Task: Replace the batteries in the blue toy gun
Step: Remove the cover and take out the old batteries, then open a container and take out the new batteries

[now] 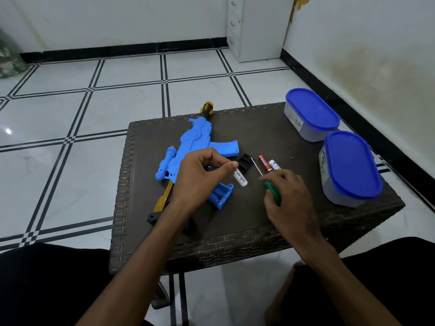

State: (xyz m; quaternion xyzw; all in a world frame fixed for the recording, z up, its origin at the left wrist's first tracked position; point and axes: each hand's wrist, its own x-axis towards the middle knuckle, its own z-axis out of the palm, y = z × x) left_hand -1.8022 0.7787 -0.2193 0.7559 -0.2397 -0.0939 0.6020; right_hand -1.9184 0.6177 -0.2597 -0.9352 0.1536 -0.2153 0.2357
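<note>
Left grip pinched my white battery above the desk; right grip held the green screwdriver.

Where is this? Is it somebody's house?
Probably a room at home: a white tiled floor with black lines, a low dark woven table, and a white drawer cabinet by the wall.

A dark brown woven-pattern table stands on a white tiled floor with black double lines. 2 oval containers with blue lids sit on the table's right side: the far container and the near container, close together. A white drawer cabinet stands against the wall.
</note>
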